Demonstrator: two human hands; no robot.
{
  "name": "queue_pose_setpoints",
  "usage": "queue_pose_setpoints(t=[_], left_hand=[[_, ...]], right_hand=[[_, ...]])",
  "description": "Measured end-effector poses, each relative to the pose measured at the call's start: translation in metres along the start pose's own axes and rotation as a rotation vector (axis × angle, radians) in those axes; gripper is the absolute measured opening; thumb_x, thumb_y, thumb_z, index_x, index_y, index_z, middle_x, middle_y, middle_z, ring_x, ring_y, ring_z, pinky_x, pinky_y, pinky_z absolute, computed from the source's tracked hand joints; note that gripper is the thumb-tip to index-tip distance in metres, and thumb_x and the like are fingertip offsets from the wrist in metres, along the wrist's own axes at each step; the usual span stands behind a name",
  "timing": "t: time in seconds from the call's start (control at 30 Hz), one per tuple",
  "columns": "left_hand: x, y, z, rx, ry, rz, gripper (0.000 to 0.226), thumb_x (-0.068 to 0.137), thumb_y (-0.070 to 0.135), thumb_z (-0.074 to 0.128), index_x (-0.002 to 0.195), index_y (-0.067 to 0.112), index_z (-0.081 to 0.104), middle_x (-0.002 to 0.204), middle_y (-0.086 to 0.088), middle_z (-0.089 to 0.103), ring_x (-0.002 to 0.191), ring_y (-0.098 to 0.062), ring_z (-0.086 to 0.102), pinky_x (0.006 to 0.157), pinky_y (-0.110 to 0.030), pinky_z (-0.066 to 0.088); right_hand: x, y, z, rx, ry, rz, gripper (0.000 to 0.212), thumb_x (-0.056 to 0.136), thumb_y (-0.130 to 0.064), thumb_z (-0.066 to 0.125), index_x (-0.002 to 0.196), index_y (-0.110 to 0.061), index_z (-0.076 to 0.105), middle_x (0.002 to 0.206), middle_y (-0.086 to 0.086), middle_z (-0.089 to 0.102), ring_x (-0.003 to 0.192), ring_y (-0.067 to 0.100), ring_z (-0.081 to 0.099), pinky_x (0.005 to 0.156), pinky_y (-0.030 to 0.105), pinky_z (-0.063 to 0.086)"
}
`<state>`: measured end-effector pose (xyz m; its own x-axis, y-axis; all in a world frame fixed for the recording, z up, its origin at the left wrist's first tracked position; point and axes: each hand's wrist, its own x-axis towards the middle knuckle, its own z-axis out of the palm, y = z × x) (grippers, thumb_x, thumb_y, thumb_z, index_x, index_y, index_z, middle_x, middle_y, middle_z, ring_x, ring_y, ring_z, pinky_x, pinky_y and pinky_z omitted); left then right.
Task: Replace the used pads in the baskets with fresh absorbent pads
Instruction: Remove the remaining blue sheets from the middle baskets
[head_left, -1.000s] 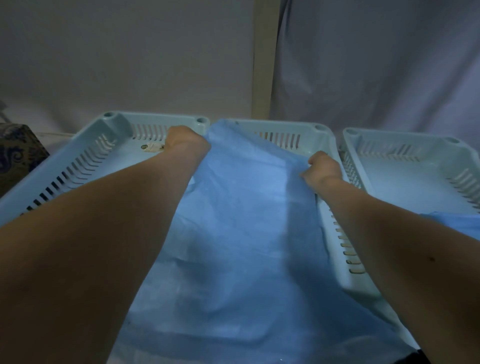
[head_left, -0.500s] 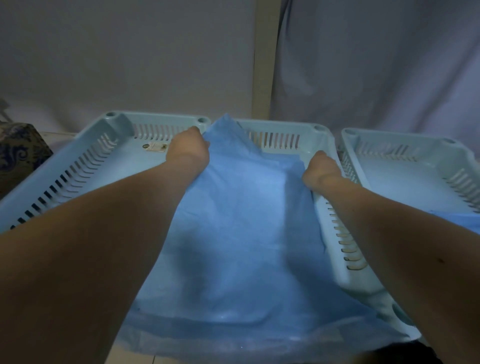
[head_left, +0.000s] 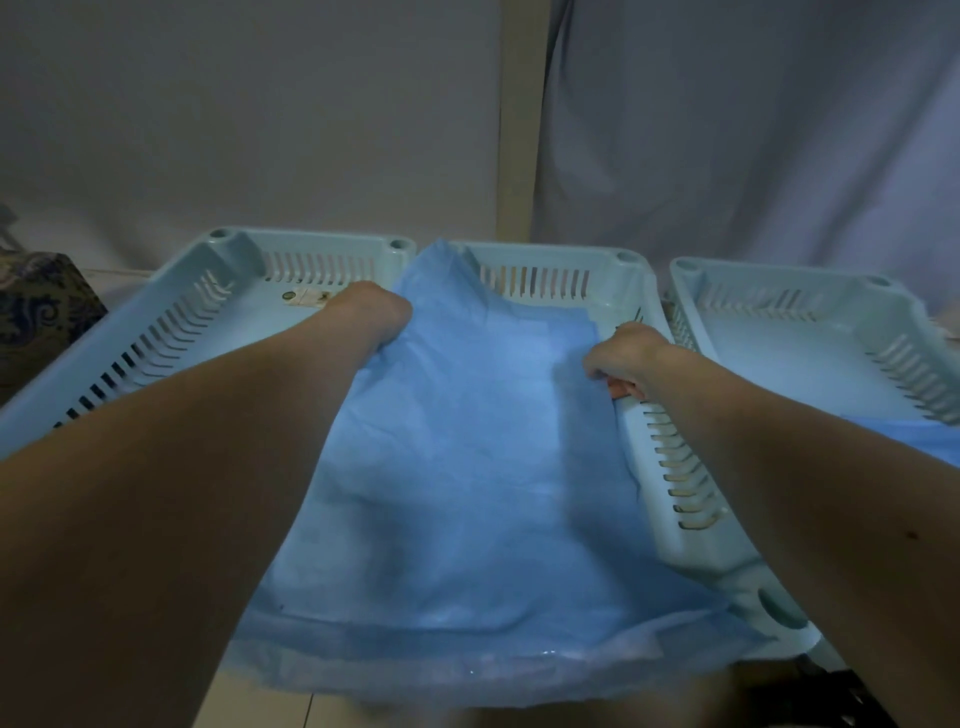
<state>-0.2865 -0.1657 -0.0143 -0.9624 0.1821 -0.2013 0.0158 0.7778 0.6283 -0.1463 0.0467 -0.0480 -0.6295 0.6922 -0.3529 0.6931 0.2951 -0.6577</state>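
A large blue absorbent pad (head_left: 467, 467) lies across the middle light-blue basket (head_left: 670, 467), its near edge hanging over the front and its far left corner draped on the rim. My left hand (head_left: 371, 312) grips the pad's left edge near the far left corner. Fingers curled, my right hand (head_left: 623, 358) pinches the pad's right edge beside the basket's right wall. The left basket (head_left: 171, 332) and the right basket (head_left: 810, 358) show bare floors.
A second blue pad's corner (head_left: 914, 441) shows behind my right forearm over the right basket. A dark patterned object (head_left: 41, 317) stands at the far left. A wall and a pale curtain (head_left: 753, 130) close off the back.
Both hands have drawn back toward me, and the pad's far edge has slid down, baring the middle basket's slotted back wall. The right hand has moved in onto the pad.
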Motion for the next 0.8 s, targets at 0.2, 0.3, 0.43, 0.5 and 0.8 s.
queue_pose_setpoints(t=[0.2, 0.3, 0.43, 0.5, 0.8], left_hand=[[-0.009, 0.004, 0.000, 0.217, 0.131, 0.122, 0.044, 0.091, 0.040, 0.060, 0.106, -0.001, 0.058, 0.112, -0.019, 0.062, 0.104, -0.036, 0.057, 0.074, -0.034, 0.039], [-0.012, 0.001, 0.003, 0.151, 0.123, 0.079, 0.057, 0.088, 0.050, 0.060, 0.113, -0.001, 0.057, 0.113, -0.017, 0.062, 0.106, -0.035, 0.057, 0.076, -0.033, 0.041], [-0.012, -0.003, 0.003, -0.007, 0.044, -0.022, 0.061, 0.091, 0.052, 0.048, 0.126, 0.002, 0.053, 0.124, -0.014, 0.058, 0.110, -0.034, 0.056, 0.096, -0.039, 0.047], [-0.011, -0.008, 0.000, -0.040, 0.033, -0.043, 0.042, 0.088, 0.037, 0.052, 0.114, 0.005, 0.057, 0.118, -0.013, 0.060, 0.103, -0.034, 0.058, 0.094, -0.042, 0.049], [-0.043, -0.011, -0.009, 0.264, -0.004, 0.055, 0.069, 0.092, 0.056, 0.046, 0.132, 0.000, 0.048, 0.133, -0.018, 0.052, 0.120, -0.035, 0.051, 0.095, -0.038, 0.041]], right_hand=[[-0.010, 0.005, -0.003, -0.220, 0.052, -0.006, 0.017, 0.080, 0.007, 0.050, 0.065, -0.001, 0.049, 0.057, 0.013, 0.049, 0.049, 0.024, 0.050, 0.047, 0.026, 0.041], [-0.014, 0.006, -0.002, -0.275, 0.073, -0.014, 0.016, 0.080, 0.006, 0.050, 0.066, -0.002, 0.050, 0.055, 0.012, 0.049, 0.048, 0.022, 0.049, 0.045, 0.025, 0.039], [-0.016, 0.008, -0.002, -0.294, 0.097, -0.028, 0.015, 0.081, 0.003, 0.053, 0.068, -0.002, 0.051, 0.058, 0.012, 0.050, 0.051, 0.022, 0.049, 0.046, 0.025, 0.038], [-0.018, 0.009, -0.003, -0.277, 0.100, -0.022, 0.017, 0.081, 0.003, 0.050, 0.065, -0.003, 0.050, 0.057, 0.011, 0.050, 0.049, 0.022, 0.048, 0.044, 0.023, 0.036], [-0.053, 0.011, -0.007, -0.488, -0.037, -0.039, 0.020, 0.080, -0.014, 0.065, 0.086, -0.003, 0.049, 0.075, 0.010, 0.049, 0.052, 0.019, 0.048, 0.044, 0.022, 0.038]])
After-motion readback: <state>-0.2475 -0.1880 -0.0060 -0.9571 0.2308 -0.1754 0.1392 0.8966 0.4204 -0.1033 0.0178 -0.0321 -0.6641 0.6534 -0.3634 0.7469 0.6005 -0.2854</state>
